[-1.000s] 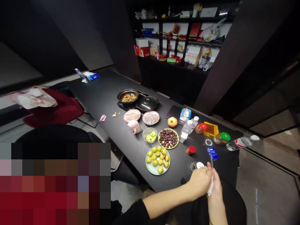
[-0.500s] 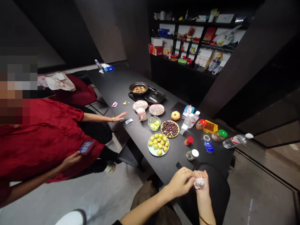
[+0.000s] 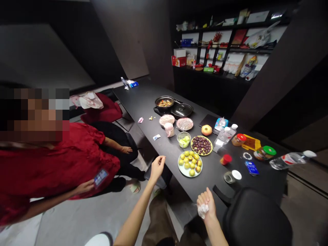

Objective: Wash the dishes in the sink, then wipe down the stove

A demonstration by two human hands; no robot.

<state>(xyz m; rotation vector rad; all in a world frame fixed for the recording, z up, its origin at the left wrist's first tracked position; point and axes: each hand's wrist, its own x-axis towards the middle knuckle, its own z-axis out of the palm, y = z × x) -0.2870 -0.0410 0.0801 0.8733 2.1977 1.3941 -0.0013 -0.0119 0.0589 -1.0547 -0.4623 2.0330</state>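
Note:
My right hand [image 3: 207,204] is closed round a crumpled white tissue [image 3: 203,210], held low in front of the near edge of the long black table [image 3: 143,99]. My left hand [image 3: 157,166] is raised off the table's left side with its fingers loosely curled and nothing visible in it, near a plate of green-yellow fruits [image 3: 190,163]. Beyond that plate stand a plate of dark purple fruits [image 3: 201,145] and a small bowl of green pieces [image 3: 183,139].
A person in a red top [image 3: 51,164] sits at the left holding a phone [image 3: 100,177]. A black chair back [image 3: 256,218] is at my right. On the table: a pan of food [image 3: 164,101], a lid [image 3: 182,110], an apple [image 3: 206,130], bottles, jars. Shelves [image 3: 225,41] behind.
My left hand has left the tissue and swung out to the left. My right hand keeps the tissue. The other person's outstretched hand has drawn back from the table. The camera turned left.

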